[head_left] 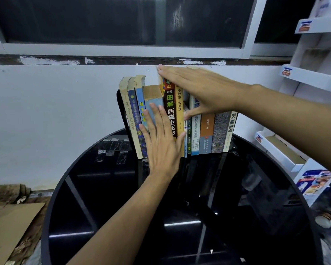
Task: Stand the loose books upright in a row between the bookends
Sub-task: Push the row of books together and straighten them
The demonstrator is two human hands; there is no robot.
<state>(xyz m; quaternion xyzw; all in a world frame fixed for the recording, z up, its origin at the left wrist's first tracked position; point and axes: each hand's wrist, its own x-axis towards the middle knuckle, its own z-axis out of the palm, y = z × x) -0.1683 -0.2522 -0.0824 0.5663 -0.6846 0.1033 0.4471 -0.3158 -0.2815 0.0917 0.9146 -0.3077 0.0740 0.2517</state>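
Note:
Several books stand upright in a row (206, 134) at the far edge of a round black glass table (96, 188). A black bookend (122, 115) stands at the row's left end; the right end is closed by a cream-spined book (230, 131), and no bookend shows there. My left hand (161, 142) lies flat with fingers apart against the spines of a pale blue book (151, 96) and a dark red book (169, 104). My right hand (201, 90) rests flat across the tops of the middle books, thumb pressed on the spines. Neither hand grips anything.
A white wall and dark window stand right behind the books. White display shelves (311, 77) with boxes fill the right side. Brown cardboard (10, 226) lies on the floor at the lower left. Strips of tape (113, 150) stick to the table's left part.

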